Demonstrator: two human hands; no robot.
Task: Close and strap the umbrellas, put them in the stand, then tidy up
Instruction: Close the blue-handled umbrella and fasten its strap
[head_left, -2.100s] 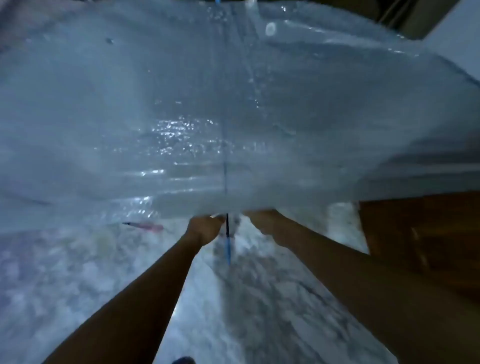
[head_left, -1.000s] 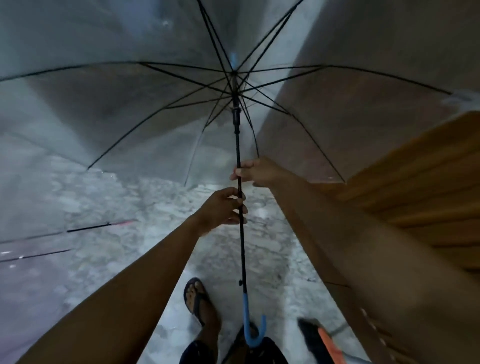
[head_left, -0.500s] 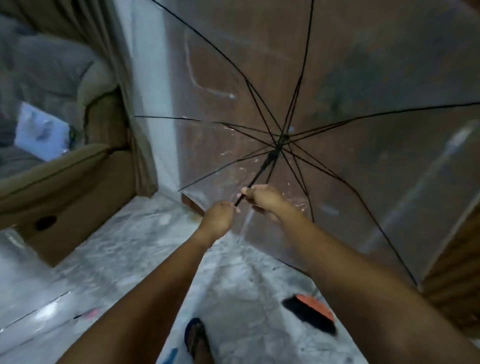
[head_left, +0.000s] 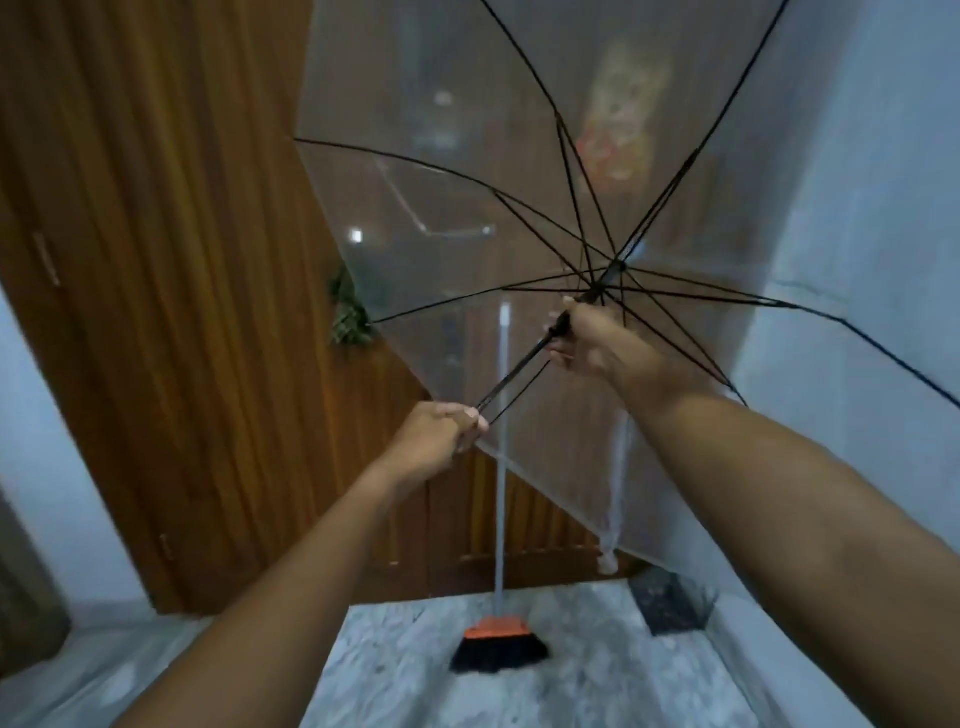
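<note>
Clear plastic stretches over the black ribs of the transparent umbrella (head_left: 519, 208), fully open and tilted out toward the brown wooden door (head_left: 156, 260). A second ago it hung overhead; now it has swung forward. The left hand (head_left: 436, 439) is clenched low on the black shaft (head_left: 519, 364), and the right hand (head_left: 582, 343) has slid up, fingers (head_left: 558, 358) grasping near the runner, so closing looks imminent. An orange-headed broom (head_left: 498, 639) stands on the marble floor (head_left: 597, 686) by the door.
</note>
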